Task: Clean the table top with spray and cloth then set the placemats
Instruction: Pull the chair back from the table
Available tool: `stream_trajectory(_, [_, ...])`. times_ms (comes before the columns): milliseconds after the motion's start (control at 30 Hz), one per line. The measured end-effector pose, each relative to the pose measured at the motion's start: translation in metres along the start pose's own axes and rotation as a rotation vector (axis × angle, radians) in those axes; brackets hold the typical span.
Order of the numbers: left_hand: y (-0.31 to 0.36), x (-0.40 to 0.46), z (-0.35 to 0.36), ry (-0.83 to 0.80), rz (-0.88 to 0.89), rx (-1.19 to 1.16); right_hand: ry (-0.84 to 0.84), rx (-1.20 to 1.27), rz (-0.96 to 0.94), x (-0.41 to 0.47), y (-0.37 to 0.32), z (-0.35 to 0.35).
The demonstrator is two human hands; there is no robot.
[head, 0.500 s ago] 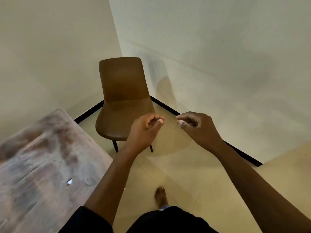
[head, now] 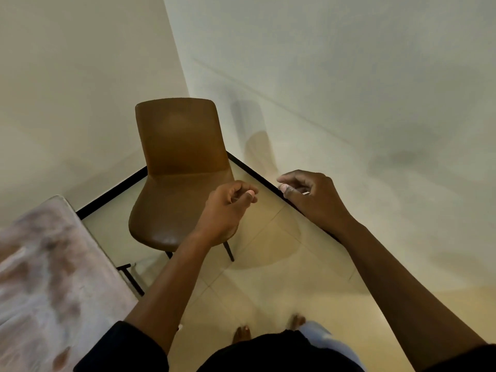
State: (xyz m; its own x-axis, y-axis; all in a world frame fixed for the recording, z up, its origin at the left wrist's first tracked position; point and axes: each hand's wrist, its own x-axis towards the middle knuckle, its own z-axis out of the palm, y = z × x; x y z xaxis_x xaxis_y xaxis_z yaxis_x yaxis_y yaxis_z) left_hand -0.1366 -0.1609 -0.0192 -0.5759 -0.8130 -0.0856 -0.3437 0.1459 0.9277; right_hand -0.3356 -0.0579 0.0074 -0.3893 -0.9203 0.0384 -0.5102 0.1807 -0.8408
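From the head view, the person stands in a corner of the room with both arms stretched forward over the floor, facing a brown chair (head: 178,173) and not the table (head: 40,277), whose mottled, streaky top shows only at the lower left edge. The left hand (head: 228,210) has its fingers curled in with the thumb laid against them, and nothing can be seen inside it; the right hand (head: 314,196) is loosely curled with the fingers bent inward, and it too appears to carry nothing. No spray bottle, cloth or placemat is in sight anywhere, so where those things are cannot be told from here. As a judgement, this looks like a moment between steps: the table top looks smeared, as if wet or part-wiped, though that is only a guess, and the hands are free for whatever comes next. The next move probably calls for turning left toward the table or going to fetch the cloth, the spray or the mats from outside the view. The chair stands just beside the table's corner, close in front of the person, with its dark legs (head: 228,251) on the tiled floor (head: 268,285), and the two walls close off the space behind it. The person's bare feet (head: 241,334) show at the bottom edge.
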Motion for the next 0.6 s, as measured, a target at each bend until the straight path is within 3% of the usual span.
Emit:
stream_trajectory(400, [0.005,0.15,0.051,0.364,-0.147,0.016,-0.277,-0.054,-0.138,0.216,0.056,-0.061])
stream_trajectory(600, [0.006,0.199,0.059,0.534,-0.219,-0.007,-0.435,-0.085,-0.271,0.307,0.059,-0.056])
